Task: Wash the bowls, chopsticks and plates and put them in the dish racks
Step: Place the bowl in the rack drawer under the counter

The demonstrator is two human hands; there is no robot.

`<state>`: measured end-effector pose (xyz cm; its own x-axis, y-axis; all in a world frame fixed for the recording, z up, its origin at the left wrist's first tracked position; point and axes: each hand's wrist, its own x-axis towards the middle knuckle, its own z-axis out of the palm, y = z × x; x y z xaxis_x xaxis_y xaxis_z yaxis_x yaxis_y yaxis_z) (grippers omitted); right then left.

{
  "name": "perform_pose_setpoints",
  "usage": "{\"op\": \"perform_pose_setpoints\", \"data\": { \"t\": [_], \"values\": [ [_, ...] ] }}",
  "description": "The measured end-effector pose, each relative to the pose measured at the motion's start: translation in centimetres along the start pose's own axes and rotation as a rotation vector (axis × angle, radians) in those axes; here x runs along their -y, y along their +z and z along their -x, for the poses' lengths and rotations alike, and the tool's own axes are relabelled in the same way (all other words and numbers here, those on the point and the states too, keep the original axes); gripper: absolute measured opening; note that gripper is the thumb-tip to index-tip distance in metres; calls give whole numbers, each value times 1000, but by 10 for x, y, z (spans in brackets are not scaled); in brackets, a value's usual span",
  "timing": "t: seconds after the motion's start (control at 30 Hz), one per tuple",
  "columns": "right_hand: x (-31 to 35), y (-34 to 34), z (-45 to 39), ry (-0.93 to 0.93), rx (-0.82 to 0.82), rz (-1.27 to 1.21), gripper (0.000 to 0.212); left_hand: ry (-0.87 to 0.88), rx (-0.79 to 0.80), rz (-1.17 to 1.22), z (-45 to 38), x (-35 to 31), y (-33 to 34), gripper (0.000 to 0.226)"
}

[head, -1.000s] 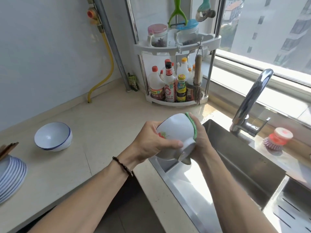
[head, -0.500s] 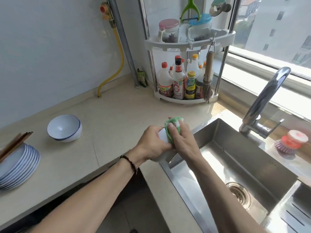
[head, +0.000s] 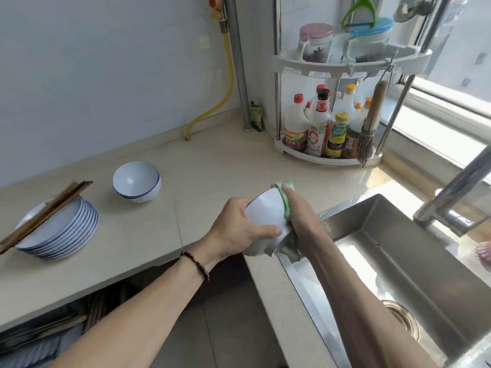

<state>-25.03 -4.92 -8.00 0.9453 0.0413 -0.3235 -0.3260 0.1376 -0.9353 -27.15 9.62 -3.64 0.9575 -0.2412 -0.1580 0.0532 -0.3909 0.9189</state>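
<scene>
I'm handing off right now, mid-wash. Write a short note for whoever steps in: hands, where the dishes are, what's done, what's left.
Left hand grips a white bowl at the sink's near-left corner.
Right hand presses a green sponge against that bowl.
On the counter: blue-rimmed bowls, nested and upright, and a stack of plates with chopsticks lying across the top.
Done: nothing visibly racked; no dish rack in view.
Left: finish and rinse this bowl, then wash the counter bowls, plates and chopsticks, and rack everything.
</scene>
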Motion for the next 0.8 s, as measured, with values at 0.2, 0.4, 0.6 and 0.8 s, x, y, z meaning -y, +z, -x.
{"op": "perform_pose_setpoints", "data": {
  "t": [0.2,0.4,0.6,0.8],
  "values": [
    [-9,73,17,-373,35,245,32,-29,-102,-117,22,24,-47,39],
    [-13,145,24,138,185,-198,39,-89,-292,634,88,59,-125,50],
    [-46,265,76,-85,111,2,40,-206,-697,977,154,109,-184,49],
    [-107,355,126,-315,179,370,67,-251,-851,816,214,164,-239,24]
  ]
}}
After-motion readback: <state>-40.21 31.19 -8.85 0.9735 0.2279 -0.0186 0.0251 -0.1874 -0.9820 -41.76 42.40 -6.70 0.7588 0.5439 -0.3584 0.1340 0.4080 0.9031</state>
